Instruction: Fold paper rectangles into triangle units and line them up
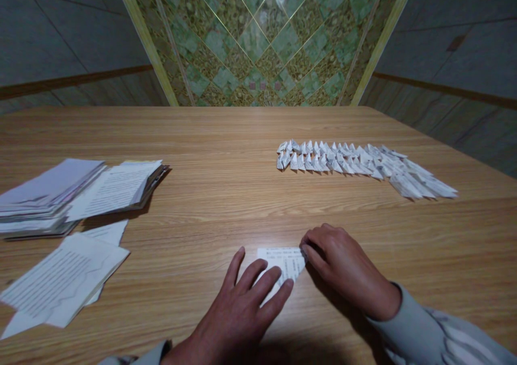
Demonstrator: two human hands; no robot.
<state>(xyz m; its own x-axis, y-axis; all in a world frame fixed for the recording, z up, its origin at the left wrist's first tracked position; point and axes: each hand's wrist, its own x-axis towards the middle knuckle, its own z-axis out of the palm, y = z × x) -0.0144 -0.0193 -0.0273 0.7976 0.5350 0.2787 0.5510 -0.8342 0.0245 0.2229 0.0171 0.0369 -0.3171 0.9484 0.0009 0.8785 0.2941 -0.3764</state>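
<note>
A small folded piece of printed paper (283,264) lies on the wooden table in front of me. My left hand (246,306) rests on its lower left part with the fingers spread. At the paper's upper right corner, my right hand (341,265) is closed, its thumb and fingers pinching that corner. The left fingers cover part of the paper, so its full outline is hidden.
Two rows of folded paper pieces (335,159) stand toward the back right of the table (210,192). On the left are a stack of papers (48,190), printed sheets (121,184) and loose lined sheets (60,273). A tiled wall (254,36) rises behind.
</note>
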